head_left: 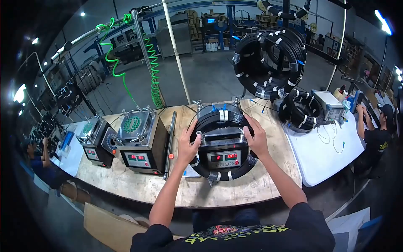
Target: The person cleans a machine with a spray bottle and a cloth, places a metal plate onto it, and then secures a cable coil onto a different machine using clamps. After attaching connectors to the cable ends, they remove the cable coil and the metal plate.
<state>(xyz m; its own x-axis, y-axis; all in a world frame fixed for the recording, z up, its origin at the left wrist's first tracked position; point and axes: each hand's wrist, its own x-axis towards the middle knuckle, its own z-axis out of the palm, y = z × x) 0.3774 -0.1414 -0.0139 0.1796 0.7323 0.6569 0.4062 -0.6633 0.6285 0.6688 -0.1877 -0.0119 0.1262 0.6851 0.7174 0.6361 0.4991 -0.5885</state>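
Pale plywood bench [254, 185], frame centre: our left hand [187, 144] and right hand [257, 138] grip a round, black, white-taped cable coil [235, 173]. Likely positioning step; next needs level two-handed support.

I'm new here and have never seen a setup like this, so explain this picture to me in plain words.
There is no robot here. A camera on a person's head looks forward and down, so the arms reach in from the bottom of the view. The left hand and right hand, both bare, hold a ring-shaped coil of black cable by its two sides. Through the ring you can see a metal machine with red digits on its front. It stands on a wooden table, with two similar boxes further left. To the right, a smaller black coil sits on a white table.
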